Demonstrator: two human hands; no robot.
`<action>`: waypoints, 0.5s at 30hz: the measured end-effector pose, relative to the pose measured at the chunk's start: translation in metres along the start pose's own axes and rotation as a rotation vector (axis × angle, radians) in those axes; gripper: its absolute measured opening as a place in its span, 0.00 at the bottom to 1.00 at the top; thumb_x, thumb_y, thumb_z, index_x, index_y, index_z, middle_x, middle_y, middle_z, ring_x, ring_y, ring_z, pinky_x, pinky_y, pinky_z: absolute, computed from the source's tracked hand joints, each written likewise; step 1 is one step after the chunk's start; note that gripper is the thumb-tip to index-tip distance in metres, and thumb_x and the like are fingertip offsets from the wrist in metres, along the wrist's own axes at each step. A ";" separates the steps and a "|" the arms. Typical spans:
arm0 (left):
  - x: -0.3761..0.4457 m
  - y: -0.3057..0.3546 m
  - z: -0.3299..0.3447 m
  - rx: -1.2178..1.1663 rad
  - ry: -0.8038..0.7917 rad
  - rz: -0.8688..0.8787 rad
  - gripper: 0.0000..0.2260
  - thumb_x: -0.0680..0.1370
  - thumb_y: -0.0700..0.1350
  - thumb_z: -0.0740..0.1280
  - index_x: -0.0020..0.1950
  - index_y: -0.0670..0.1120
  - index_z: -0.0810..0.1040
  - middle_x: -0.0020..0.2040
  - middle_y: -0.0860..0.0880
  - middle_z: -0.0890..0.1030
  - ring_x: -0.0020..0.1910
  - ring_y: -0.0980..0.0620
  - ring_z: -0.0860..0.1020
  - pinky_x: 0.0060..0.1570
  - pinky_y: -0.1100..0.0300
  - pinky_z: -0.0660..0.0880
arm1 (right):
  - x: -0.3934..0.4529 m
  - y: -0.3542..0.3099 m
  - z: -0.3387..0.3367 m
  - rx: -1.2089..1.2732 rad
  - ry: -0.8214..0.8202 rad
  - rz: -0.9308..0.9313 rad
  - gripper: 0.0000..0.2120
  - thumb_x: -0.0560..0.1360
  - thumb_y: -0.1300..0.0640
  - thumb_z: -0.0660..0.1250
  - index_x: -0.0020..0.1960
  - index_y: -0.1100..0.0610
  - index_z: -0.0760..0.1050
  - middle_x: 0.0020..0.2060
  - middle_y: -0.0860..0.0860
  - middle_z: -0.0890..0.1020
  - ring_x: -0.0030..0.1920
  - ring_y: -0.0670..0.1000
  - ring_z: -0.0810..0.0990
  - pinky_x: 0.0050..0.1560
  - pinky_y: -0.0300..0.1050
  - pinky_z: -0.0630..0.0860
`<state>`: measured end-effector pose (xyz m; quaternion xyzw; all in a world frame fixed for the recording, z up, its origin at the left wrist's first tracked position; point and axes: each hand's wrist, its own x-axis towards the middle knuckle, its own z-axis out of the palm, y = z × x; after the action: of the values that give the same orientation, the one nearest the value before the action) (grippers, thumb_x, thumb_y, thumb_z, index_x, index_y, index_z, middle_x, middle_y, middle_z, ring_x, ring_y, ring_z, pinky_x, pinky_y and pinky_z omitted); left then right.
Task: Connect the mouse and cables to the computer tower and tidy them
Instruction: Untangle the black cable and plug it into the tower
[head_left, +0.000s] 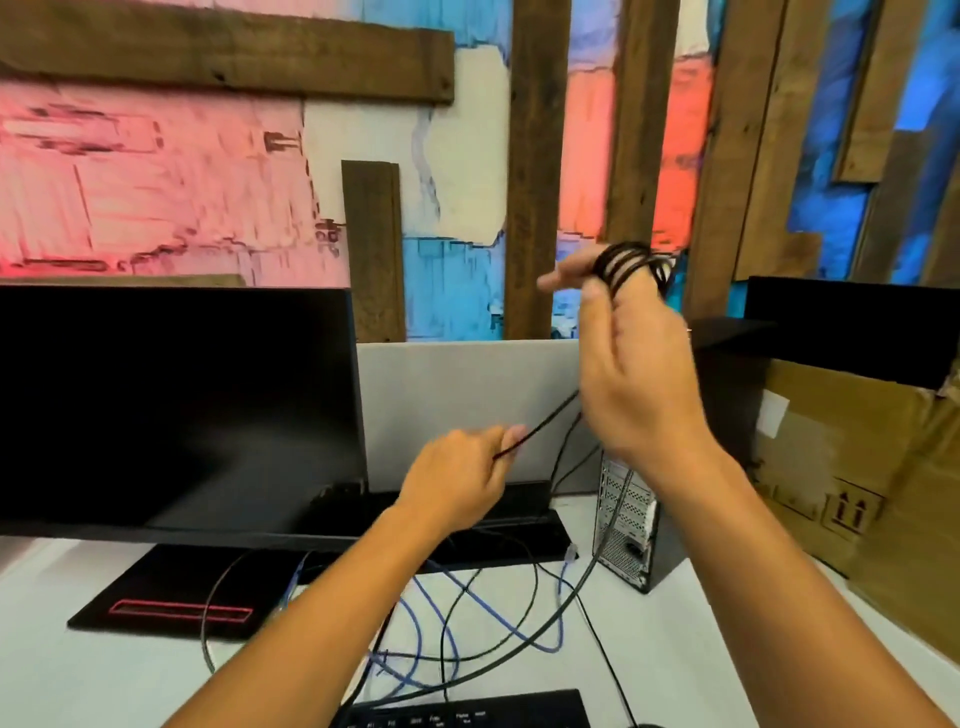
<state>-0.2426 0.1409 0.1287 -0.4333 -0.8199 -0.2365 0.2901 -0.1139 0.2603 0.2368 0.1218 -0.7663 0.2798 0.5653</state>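
Head view: our right hand (639, 374) is raised, grip closed around a coil of thin black cable (631, 265) looped over the fingers. Our left hand (457, 478) pinches the cable's straight run, taut between both hands. The black computer tower (631, 525) stands on the white desk (104, 675), rear ports facing us. Loose blue cable (441, 618) lies beside other black leads, near a black monitor (171, 405).

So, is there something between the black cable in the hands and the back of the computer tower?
Nothing visible blocks it. The right hand holds the coiled black cable raised above the computer tower, and the left hand pinches a strand to the tower's left. The tower's rear panel faces open desk, where only loose cables lie, including a blue cable.
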 end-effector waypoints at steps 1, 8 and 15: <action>0.002 -0.002 -0.007 0.019 0.090 0.024 0.19 0.83 0.56 0.53 0.44 0.47 0.76 0.36 0.42 0.82 0.36 0.36 0.79 0.30 0.53 0.66 | -0.011 0.018 0.005 -0.307 -0.153 -0.030 0.12 0.83 0.59 0.53 0.55 0.57 0.75 0.50 0.52 0.82 0.53 0.50 0.78 0.59 0.43 0.71; 0.054 -0.024 -0.060 0.161 0.390 -0.066 0.19 0.84 0.56 0.51 0.41 0.47 0.70 0.35 0.45 0.80 0.29 0.47 0.75 0.25 0.57 0.63 | -0.078 0.013 0.028 0.643 -0.709 0.617 0.20 0.83 0.48 0.52 0.42 0.60 0.73 0.23 0.50 0.71 0.26 0.51 0.71 0.44 0.49 0.75; 0.011 -0.016 0.002 -0.207 0.140 -0.141 0.20 0.82 0.57 0.57 0.32 0.51 0.67 0.27 0.48 0.73 0.30 0.45 0.75 0.31 0.55 0.66 | -0.010 -0.050 0.010 1.081 -0.077 0.203 0.12 0.83 0.61 0.51 0.53 0.62 0.72 0.39 0.51 0.84 0.47 0.49 0.84 0.56 0.40 0.77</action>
<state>-0.2619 0.1401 0.1329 -0.3847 -0.7973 -0.3692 0.2831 -0.0935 0.2131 0.2399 0.3305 -0.5417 0.6818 0.3640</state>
